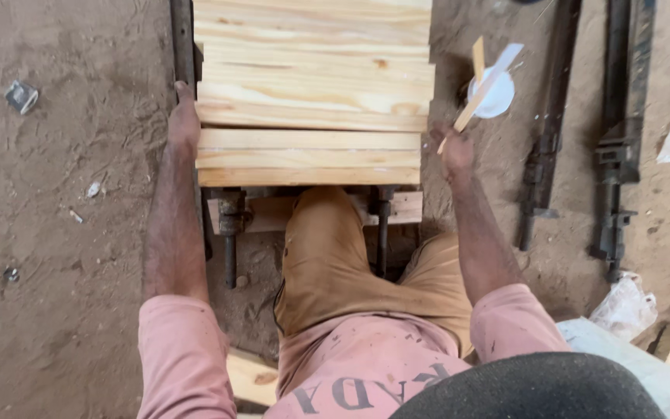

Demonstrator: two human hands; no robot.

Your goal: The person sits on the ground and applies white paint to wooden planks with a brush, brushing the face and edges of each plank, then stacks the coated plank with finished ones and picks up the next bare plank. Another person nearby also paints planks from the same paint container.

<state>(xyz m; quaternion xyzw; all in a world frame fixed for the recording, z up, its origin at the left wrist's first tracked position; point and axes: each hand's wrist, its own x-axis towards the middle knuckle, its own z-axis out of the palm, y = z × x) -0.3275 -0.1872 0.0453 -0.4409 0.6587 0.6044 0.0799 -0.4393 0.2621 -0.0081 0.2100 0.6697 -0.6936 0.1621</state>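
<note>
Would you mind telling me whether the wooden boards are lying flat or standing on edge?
Flat: the wooden boards lie side by side with broad faces up, left hand at their edge, right hand holding a stick.

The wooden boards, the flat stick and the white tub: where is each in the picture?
Wooden boards (pixel 312 101): head view, on the face of a middle board.
Flat stick (pixel 481 95): head view, mid-length of the stick, above the right hand (pixel 454 151).
White tub (pixel 501 99): head view, on its white rim.

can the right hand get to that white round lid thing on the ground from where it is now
Probably yes. The right hand holds a thin wooden stick whose far end already lies over the white lid, just past the stacked boards. Only bare dirt lies between them, though the hand is occupied by the stick.
</note>
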